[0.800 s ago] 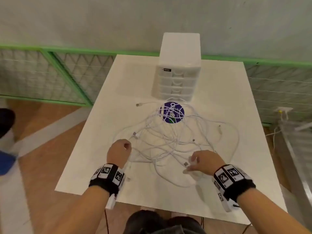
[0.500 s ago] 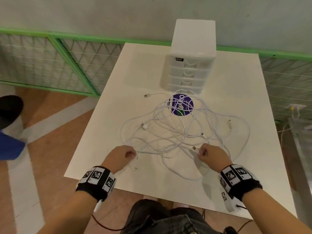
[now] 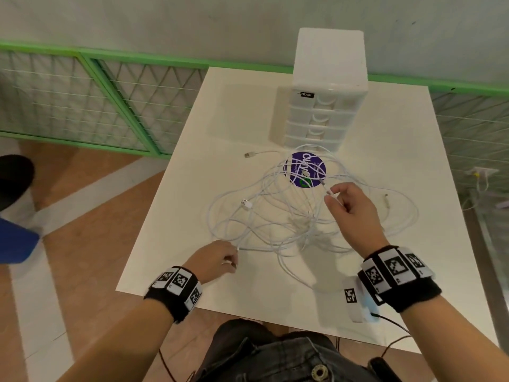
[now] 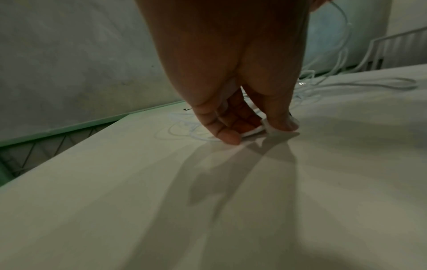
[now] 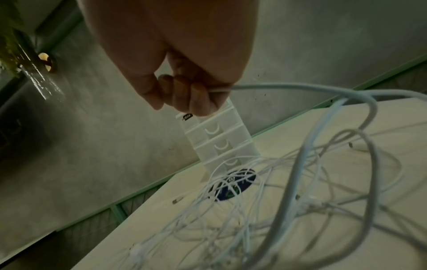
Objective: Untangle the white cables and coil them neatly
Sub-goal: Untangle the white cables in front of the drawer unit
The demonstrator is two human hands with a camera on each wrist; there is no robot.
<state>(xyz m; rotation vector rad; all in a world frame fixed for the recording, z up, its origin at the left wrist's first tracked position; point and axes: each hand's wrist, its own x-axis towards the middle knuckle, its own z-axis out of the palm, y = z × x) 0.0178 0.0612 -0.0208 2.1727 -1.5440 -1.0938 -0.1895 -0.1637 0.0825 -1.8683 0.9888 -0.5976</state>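
Both forearms are bare, with no sleeves; each wrist carries a black fabric band (image 3: 176,295) with white square tiles on it, and every tile has a black-and-white square code pattern; the band on the right wrist (image 3: 399,277) has the same tiles in a row. Under the right wrist sits a small white box (image 3: 355,301) with one more code marker; a thin dark cable (image 3: 391,322) goes out from it. The left hand (image 3: 213,260) and the right hand (image 3: 351,213) wear no gloves. Below, the person wears dark grey denim trousers (image 3: 275,357) with a metal button.
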